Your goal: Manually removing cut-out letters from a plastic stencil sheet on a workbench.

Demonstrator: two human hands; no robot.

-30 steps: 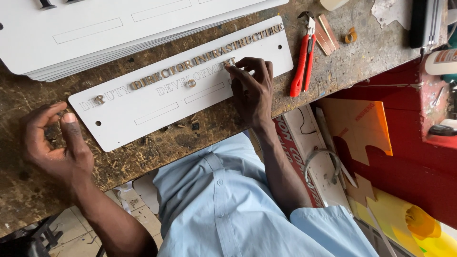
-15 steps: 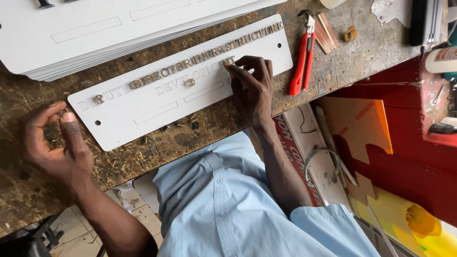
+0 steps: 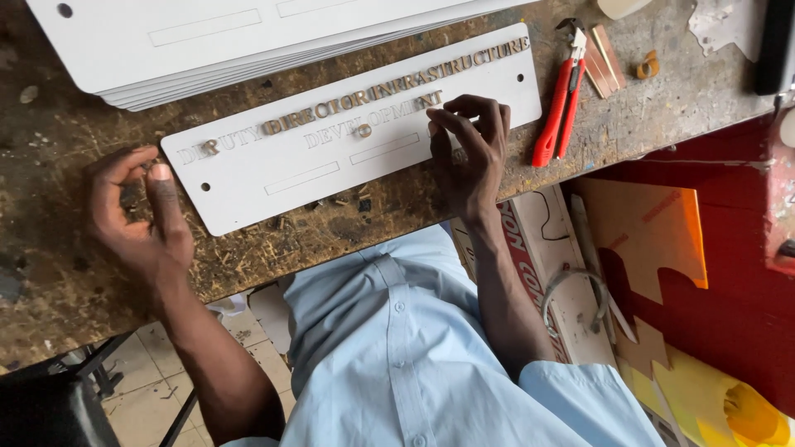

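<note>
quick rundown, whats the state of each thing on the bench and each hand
white sign plate: flat on the bench, raised letters partly fitted
left hand: cupped, seems to hold small pieces
right hand: fingertips pressed on the plate's lettering
red-handled pliers: lying flat, untouched
stack of white plates: piled flat behind

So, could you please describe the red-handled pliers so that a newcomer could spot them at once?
Start at the long white sign plate lying on the scarred wooden workbench. Just past the plate's end nearest the person's right hand lie the pliers, apart from the plate. Their bright red handles are the only red thing on the benchtop.
</note>
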